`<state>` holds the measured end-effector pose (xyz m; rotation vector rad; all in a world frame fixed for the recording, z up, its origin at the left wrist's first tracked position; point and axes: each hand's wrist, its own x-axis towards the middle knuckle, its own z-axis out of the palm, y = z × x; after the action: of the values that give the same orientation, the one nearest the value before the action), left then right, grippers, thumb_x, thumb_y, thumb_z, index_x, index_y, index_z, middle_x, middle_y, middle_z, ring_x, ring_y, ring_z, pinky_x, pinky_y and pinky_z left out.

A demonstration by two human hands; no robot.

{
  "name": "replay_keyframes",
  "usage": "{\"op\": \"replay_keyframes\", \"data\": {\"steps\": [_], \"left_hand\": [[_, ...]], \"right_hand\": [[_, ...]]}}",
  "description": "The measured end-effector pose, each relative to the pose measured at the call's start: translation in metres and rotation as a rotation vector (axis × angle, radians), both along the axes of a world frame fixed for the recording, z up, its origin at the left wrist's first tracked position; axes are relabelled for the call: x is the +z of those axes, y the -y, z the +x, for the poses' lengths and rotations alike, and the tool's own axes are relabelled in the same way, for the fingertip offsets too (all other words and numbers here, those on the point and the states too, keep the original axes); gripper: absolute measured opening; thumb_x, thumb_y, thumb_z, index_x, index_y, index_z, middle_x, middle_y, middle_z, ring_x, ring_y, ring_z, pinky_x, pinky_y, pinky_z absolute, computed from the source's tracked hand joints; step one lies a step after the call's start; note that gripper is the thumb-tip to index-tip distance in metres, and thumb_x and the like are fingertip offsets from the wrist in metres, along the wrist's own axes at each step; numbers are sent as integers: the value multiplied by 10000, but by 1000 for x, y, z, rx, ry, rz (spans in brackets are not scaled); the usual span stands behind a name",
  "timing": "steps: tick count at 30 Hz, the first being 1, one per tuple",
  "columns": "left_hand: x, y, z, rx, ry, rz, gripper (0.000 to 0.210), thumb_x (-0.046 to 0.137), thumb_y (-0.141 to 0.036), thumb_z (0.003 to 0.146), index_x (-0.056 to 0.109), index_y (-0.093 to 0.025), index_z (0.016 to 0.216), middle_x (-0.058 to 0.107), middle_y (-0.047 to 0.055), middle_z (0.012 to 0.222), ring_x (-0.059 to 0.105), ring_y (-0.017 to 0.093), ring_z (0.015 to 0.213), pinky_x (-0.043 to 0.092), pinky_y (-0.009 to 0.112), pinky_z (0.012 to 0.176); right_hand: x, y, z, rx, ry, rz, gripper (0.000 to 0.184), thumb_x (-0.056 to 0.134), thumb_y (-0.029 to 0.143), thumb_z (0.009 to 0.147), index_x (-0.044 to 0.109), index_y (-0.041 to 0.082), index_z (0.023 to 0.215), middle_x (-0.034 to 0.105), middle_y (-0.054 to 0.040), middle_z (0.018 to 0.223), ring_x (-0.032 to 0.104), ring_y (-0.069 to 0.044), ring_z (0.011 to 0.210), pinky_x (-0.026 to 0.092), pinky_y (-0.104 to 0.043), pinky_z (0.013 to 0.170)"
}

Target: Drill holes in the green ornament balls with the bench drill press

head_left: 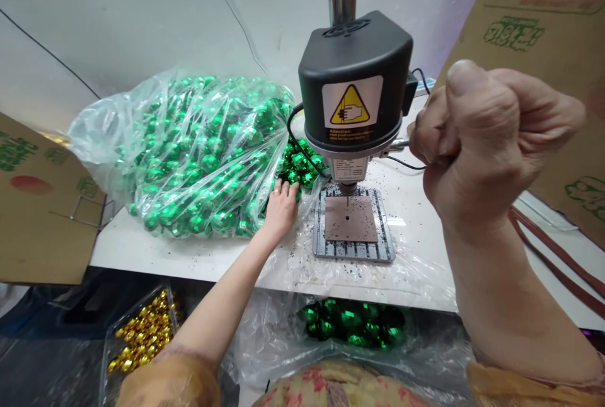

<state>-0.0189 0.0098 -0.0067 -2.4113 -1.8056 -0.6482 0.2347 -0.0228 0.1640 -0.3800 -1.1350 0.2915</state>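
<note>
Presently, the right hand is clenched round the lever on the right side of the drill, fingers curled tight. The left hand rests on loose green balls just left of the drill, beside the bag; its fingers are slightly bent, and whether they pinch a ball cannot be told. Directly under the drill, a brown board with one dark hole lies on the slotted base. Gold balls sit well apart, below and left of the drill.
</note>
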Motion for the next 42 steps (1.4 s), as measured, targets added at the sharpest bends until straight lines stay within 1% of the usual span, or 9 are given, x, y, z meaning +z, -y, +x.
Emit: {"op": "replay_keyframes", "data": {"steps": [3,6,11,17,19,23,27,34,42], "left_hand": [[-7,-18,1,-51,-64,-10,461,589,-5,782,614,-199,1199,648,167,1243,461,415,1430,350,622,1184],[-13,-17,0,-101,-47,-14,482,651,-24,756,588,-184,1206,644,160,1224,577,390,1297,269,650,1225],[-9,-14,-9,-156,37,-111,466,657,-70,763,589,-214,1201,668,118,1185,631,334,1173,320,605,1203],[15,11,7,-147,586,-86,527,740,-229,784,524,-222,1264,642,68,1139,649,218,1012,527,365,928],[19,26,20,-259,683,-194,525,754,-243,793,530,-226,1267,640,67,1146,660,195,994,539,324,889],[15,42,43,-461,680,-365,572,739,-258,838,540,-239,1374,627,108,1305,637,231,1181,520,362,1022],[4,38,50,-375,776,-441,601,790,-336,829,535,-211,1358,681,110,1239,677,219,1053,568,338,903],[-2,31,60,-324,728,-424,534,796,-389,833,629,-218,1311,717,88,1215,684,216,975,562,332,822],[-13,38,83,-167,743,-256,518,849,-328,776,647,-203,1236,719,90,1153,676,249,1051,548,402,939]], "right_hand": [[0,0,1,11,7,-1,476,581,108,905,377,201,485,332,59,427,310,-61,403,198,-290,430],[0,0,2,49,18,29,462,582,103,908,386,193,499,333,62,441,322,-55,409,203,-278,429],[-2,-3,2,85,11,59,457,582,99,912,378,192,514,305,69,450,320,-44,411,208,-263,422],[-2,-2,3,101,29,41,454,581,121,926,376,190,526,279,70,458,323,-42,422,238,-251,438],[-1,-1,3,103,29,37,462,590,123,926,366,185,526,286,69,458,327,-37,423,245,-247,446],[-1,1,2,123,23,42,459,567,95,934,361,179,533,307,67,466,315,-30,431,248,-236,451],[-1,0,2,107,28,44,464,565,83,933,356,179,529,298,70,457,306,-31,417,244,-235,446],[-2,0,4,98,39,40,477,601,125,938,361,176,529,318,72,466,308,-31,420,246,-251,458],[2,0,2,65,44,-1,488,565,124,957,357,178,520,332,73,465,306,-27,405,221,-245,446]]}}
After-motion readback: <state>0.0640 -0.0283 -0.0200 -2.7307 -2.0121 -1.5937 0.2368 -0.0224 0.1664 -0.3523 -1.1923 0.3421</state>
